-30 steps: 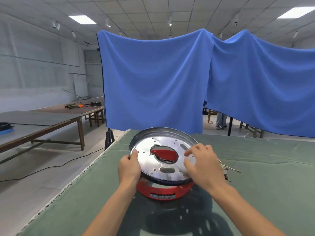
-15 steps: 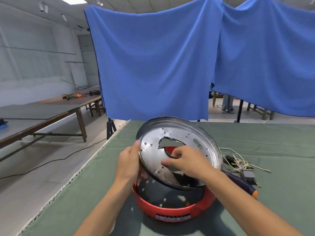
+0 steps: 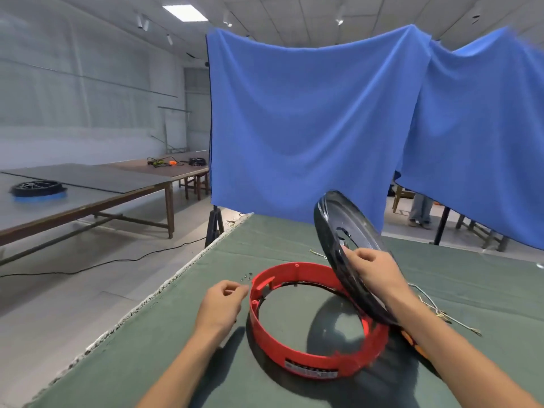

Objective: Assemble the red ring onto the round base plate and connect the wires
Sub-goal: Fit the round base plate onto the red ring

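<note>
Head camera view, past tense throughout: the right hand (image 3: 374,278), at right of centre, gripped the round base plate (image 3: 341,231), fingers curled round its rim, and held it tilted steeply on edge. Its lower edge sat at the right side of the red ring (image 3: 312,328), which lay flat on the green table cloth (image 3: 176,334) at lower centre. The left hand (image 3: 220,304) hovered just left of the ring, fingers loosely curled and holding nothing, near a few tiny screws (image 3: 245,276). Thin wires (image 3: 441,313) lay on the cloth at right, unconnected.

Half a second before, both hands held the plate, which covered most of the ring. By this moment the left hand had let go, and the plate had swung up and rightward, baring the ring's inside. That suggested the two parts were being separated or repositioned, so seating and wiring were probably not yet done.
</note>
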`<state>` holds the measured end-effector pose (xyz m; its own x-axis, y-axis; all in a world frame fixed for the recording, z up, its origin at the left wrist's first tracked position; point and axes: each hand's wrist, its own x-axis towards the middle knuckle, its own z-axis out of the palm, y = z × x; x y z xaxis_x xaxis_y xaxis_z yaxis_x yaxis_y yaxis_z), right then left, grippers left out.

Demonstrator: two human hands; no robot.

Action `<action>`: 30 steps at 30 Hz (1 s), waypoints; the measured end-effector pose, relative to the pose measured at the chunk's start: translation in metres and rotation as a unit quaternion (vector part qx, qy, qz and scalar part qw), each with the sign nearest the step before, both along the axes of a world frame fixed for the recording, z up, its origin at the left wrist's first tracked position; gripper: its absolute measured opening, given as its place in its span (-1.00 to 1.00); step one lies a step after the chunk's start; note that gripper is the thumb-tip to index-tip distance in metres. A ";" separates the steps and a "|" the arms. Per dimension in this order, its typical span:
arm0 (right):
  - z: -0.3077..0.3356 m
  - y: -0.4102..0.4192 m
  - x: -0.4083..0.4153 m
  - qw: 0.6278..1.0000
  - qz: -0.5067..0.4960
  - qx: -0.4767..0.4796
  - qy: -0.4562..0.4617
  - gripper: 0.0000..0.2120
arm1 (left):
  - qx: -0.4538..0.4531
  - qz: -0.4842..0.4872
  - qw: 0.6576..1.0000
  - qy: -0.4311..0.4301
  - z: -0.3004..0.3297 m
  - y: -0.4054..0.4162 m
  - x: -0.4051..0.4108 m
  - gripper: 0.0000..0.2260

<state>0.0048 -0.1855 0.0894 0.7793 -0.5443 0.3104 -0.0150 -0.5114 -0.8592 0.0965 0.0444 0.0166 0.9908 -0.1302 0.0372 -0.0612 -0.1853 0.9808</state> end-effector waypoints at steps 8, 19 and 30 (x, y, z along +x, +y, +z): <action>-0.007 -0.010 -0.008 0.975 -0.036 -0.199 0.089 -0.54 | 0.093 -0.042 0.994 -0.048 -0.002 -0.007 -0.010 -0.91; -0.008 0.002 -0.004 0.950 -0.038 -0.249 0.183 -0.47 | 0.053 -0.074 0.993 -0.077 -0.006 -0.005 -0.006 -0.80; -0.028 0.038 0.007 0.914 0.062 -0.241 0.321 -0.47 | 0.053 -0.054 0.994 -0.079 -0.017 -0.008 0.004 -0.74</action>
